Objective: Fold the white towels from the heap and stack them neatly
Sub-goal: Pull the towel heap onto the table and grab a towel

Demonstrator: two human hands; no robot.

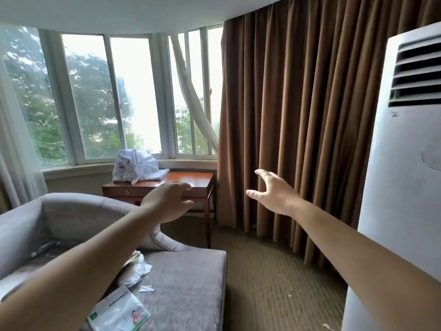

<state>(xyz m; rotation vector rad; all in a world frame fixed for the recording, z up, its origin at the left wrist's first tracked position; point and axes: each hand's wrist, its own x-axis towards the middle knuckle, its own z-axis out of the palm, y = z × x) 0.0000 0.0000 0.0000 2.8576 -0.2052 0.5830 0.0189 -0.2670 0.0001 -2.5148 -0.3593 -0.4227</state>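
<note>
Head view: heap of white towels (136,164) piled on the wooden counter (191,179) under the window, left of frame centre, well apart from both hands. Left hand (167,201) at centre and right hand (274,192) right of centre both raised in the air, fingers loosely spread, holding nothing. Best to close in on the counter first, then lift a single towel off the top by two corners without dragging the rest off the edge.
</note>
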